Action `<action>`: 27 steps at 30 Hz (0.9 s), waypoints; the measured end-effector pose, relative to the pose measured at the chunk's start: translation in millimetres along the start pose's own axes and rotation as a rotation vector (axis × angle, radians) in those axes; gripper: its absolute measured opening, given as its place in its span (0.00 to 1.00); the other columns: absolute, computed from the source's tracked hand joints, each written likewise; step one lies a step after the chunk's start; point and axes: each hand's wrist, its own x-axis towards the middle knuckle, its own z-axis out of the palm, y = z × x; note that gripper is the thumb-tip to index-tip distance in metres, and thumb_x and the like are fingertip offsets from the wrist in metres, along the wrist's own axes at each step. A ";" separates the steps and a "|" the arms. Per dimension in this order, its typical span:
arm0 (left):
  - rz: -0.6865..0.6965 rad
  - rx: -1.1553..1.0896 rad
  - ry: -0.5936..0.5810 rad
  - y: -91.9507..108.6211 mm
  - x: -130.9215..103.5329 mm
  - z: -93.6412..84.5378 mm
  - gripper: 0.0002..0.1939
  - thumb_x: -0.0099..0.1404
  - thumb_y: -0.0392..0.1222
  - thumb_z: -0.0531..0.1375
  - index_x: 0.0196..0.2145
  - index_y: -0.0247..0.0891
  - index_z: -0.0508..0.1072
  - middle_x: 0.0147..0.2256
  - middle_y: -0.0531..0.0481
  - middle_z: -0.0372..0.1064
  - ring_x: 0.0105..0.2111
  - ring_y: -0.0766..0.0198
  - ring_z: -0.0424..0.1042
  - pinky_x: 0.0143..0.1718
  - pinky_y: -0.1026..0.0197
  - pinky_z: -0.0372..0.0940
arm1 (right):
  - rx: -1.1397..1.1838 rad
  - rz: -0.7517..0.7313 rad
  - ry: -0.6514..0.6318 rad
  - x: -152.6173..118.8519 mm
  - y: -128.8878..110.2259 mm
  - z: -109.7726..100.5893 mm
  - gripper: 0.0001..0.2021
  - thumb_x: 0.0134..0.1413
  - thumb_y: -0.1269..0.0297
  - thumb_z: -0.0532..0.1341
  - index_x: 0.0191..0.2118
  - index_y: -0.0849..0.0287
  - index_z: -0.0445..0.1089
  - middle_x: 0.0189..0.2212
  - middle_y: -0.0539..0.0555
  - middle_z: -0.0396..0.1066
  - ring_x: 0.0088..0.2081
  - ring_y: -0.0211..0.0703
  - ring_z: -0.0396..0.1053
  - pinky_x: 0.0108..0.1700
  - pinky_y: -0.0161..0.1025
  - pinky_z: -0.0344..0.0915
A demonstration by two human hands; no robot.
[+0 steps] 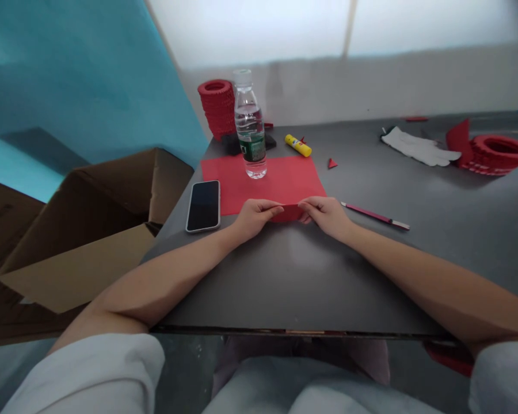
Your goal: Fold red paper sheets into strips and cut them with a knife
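Pale sleeves (86, 374) nearest; left hand (254, 218), right hand (328, 215) pinch red paper (290, 213) between them. Looks like folding; next needs even pressure.

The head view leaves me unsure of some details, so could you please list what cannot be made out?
Head view: the ends of the red piece, hidden by the left hand and right hand.
Head view: fine print on the bottle label, too small.
Head view: whether the dark shapes behind join, blocked by the bottle.
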 end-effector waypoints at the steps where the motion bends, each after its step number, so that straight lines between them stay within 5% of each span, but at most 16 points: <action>1: 0.008 -0.001 0.005 -0.3 -0.1 0.4 0.17 0.56 0.51 0.62 0.35 0.34 0.78 0.31 0.47 0.75 0.30 0.64 0.71 0.32 0.63 0.66 | -0.022 -0.007 0.016 -0.7 -0.4 0.0 0.17 0.54 0.49 0.56 0.30 0.58 0.70 0.21 0.51 0.70 0.24 0.39 0.69 0.30 0.37 0.68; 12: -0.096 -0.098 0.018 0.7 3.3 -1.5 0.16 0.55 0.50 0.62 0.33 0.33 0.77 0.27 0.50 0.73 0.25 0.68 0.69 0.27 0.66 0.66 | 0.083 0.091 0.036 2.2 5.5 -3.2 0.20 0.49 0.53 0.61 0.43 0.62 0.73 0.22 0.51 0.70 0.20 0.34 0.64 0.20 0.32 0.62; 20: 0.169 0.253 0.010 6.1 -2.3 -4.9 0.16 0.61 0.50 0.58 0.35 0.35 0.78 0.29 0.50 0.75 0.29 0.66 0.70 0.32 0.66 0.63 | -0.121 -0.039 0.088 -1.7 7.3 -4.7 0.13 0.53 0.55 0.59 0.36 0.58 0.73 0.23 0.51 0.71 0.22 0.36 0.66 0.27 0.35 0.63; 27: 0.220 0.349 -0.014 3.6 -2.4 -7.8 0.16 0.63 0.50 0.57 0.37 0.37 0.78 0.33 0.49 0.76 0.31 0.64 0.73 0.33 0.66 0.64 | -0.262 -0.096 0.065 -1.5 8.6 -7.0 0.14 0.56 0.53 0.57 0.33 0.57 0.72 0.24 0.51 0.72 0.25 0.38 0.67 0.30 0.35 0.62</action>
